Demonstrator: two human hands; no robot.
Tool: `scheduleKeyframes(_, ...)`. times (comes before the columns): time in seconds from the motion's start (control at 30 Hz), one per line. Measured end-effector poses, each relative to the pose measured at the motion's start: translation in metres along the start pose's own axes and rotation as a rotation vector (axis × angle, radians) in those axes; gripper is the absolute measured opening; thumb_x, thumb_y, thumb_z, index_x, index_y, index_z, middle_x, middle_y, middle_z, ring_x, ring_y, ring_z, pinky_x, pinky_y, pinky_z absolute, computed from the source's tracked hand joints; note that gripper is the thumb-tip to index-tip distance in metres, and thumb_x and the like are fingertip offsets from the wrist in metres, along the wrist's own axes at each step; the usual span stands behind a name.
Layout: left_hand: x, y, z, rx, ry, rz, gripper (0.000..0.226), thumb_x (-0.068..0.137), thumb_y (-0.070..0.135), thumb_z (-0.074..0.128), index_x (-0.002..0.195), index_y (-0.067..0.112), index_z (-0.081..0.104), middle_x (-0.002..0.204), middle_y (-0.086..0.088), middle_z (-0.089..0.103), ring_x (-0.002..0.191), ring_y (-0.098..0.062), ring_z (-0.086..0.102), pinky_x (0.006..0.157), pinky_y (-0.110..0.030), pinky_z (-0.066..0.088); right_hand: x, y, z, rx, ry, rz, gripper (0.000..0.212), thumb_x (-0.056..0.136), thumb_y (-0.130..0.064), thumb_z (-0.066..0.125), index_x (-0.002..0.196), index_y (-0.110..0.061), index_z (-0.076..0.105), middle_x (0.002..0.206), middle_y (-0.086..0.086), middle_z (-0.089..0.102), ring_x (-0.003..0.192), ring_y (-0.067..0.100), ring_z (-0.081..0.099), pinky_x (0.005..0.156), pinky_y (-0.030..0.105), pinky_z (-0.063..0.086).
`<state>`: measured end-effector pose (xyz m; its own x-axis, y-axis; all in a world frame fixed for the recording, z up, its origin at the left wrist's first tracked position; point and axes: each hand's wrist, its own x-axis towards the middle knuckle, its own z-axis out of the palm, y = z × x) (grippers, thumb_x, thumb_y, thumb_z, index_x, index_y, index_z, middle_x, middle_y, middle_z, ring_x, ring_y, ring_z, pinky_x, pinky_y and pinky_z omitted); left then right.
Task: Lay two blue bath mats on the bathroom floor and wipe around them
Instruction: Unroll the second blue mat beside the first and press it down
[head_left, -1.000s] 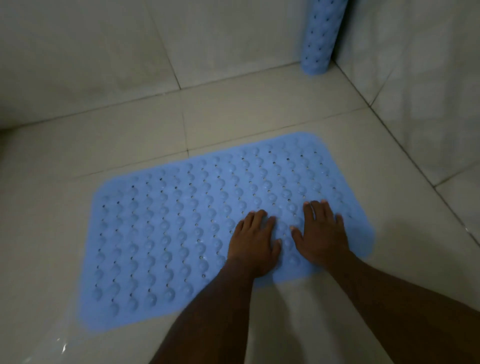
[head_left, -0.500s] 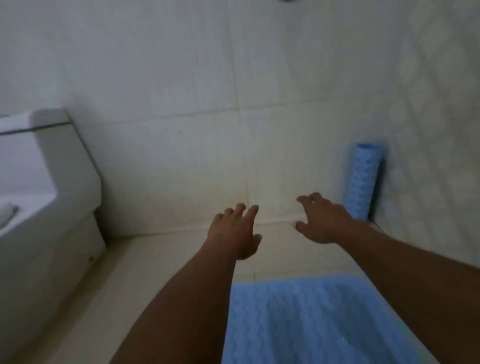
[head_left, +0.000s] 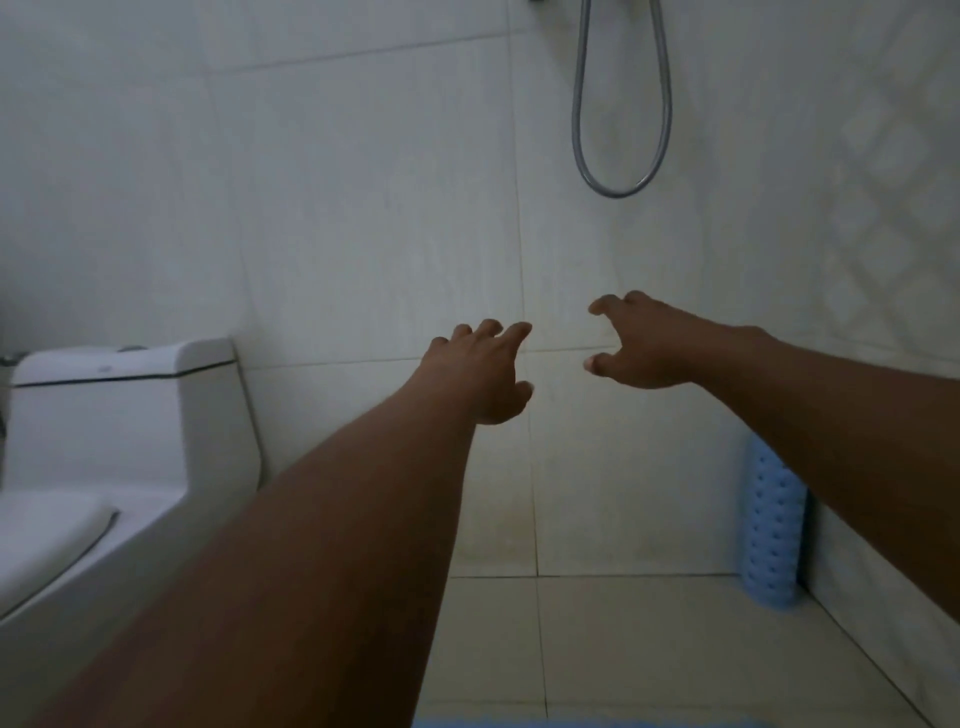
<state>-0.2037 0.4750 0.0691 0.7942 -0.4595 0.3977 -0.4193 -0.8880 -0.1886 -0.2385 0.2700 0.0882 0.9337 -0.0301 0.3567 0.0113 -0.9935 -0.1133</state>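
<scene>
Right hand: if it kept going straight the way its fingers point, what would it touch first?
Probably the tiled wall. The right hand holds nothing, and nothing shows ahead of it; depth is hard to judge.

Both empty hands, left hand and right hand, reach forward; rolled blue mat stands cornered.

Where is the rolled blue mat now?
The rolled blue mat stands upright in the far right corner of the floor, against the wall, partly hidden behind the right forearm.
</scene>
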Motion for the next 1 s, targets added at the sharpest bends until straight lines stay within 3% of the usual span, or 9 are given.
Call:
scheduleKeyframes(0.5,-0.002,0.000,0.036,-0.051,-0.080,-0.003,0.080,0.098,0.054,0.053,0.161,0.031,0.010,0.166,-0.006,0.023,0.148,-0.035,0.030,0.114,-0.055,0.032,-0.005,0.017,0.031,0.057,-0.075,0.028,0.082,0.090,-0.047,0.066,0.155,-0.025,0.021,0.158,0.011,0.025,0.139,0.034,0.040,0.112,0.048,0.039)
scheduleKeyframes(0.6,0.008,0.000,0.031,-0.108,-0.118,0.006,0.082,0.097,0.054,0.055,0.161,0.032,0.011,0.167,-0.006,0.022,0.149,-0.035,0.028,0.115,-0.055,0.032,0.003,0.022,0.022,0.023,-0.152,0.037,0.085,0.090,-0.047,0.067,0.156,-0.024,0.019,0.159,0.013,0.023,0.141,0.034,0.038,0.112,0.046,0.039)
scheduleKeyframes(0.77,0.055,-0.035,-0.060,-0.164,-0.226,-0.019,0.083,0.096,0.054,0.056,0.161,0.033,0.008,0.167,-0.005,0.020,0.148,-0.035,0.029,0.115,-0.056,0.033,0.055,0.010,-0.087,-0.027,-0.266,0.074,0.087,0.089,-0.048,0.067,0.156,-0.026,0.016,0.159,0.012,0.022,0.141,0.034,0.038,0.113,0.049,0.038)
scheduleKeyframes(1.0,0.160,-0.082,-0.302,-0.255,-0.242,0.006,0.082,0.097,0.052,0.057,0.161,0.033,0.010,0.168,-0.004,0.018,0.148,-0.036,0.031,0.113,-0.057,0.037,0.149,-0.025,-0.340,-0.052,-0.326,0.103,0.088,0.089,-0.050,0.066,0.157,-0.026,0.014,0.160,0.011,0.022,0.143,0.033,0.036,0.114,0.050,0.037)
